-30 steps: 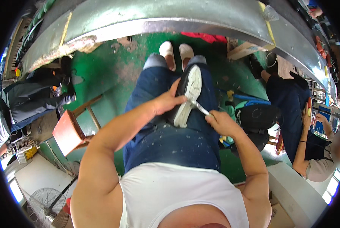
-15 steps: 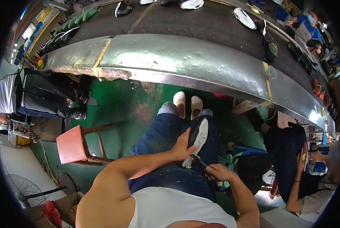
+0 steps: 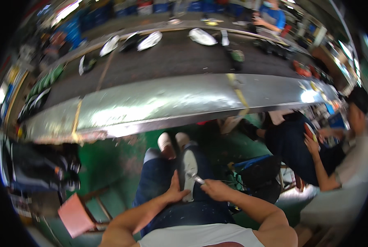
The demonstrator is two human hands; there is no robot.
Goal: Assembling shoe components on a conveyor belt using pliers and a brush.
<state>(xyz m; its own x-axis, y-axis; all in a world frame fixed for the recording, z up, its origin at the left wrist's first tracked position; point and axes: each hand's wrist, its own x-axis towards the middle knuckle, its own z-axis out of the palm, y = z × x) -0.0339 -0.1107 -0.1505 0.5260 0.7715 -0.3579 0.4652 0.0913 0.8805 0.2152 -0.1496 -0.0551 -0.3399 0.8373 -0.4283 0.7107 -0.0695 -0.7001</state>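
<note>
A dark shoe [image 3: 190, 164] lies across my lap with its pale sole turned up and one end toward my knees. My left hand [image 3: 175, 191] grips its left side near the close end, fingers along the edge and thumb over the sole. In my closed right hand [image 3: 217, 190] is a metal hand tool [image 3: 198, 178], its shiny end against or just over the middle of the sole. Blur and my fingers hide the tool's exact kind.
Ahead runs a long dark conveyor belt [image 3: 159, 61] with a metal edge [image 3: 151, 105], carrying several shoes. A pink-topped stool [image 3: 75, 215] stands at left. A seated co-worker [image 3: 348, 152] holds a shoe at right; another person [image 3: 40, 164] is at far left.
The view has swung to the right and up. My right hand has brought the tool from the shoe's near end to the middle of the sole. My left hand still holds the shoe.
</note>
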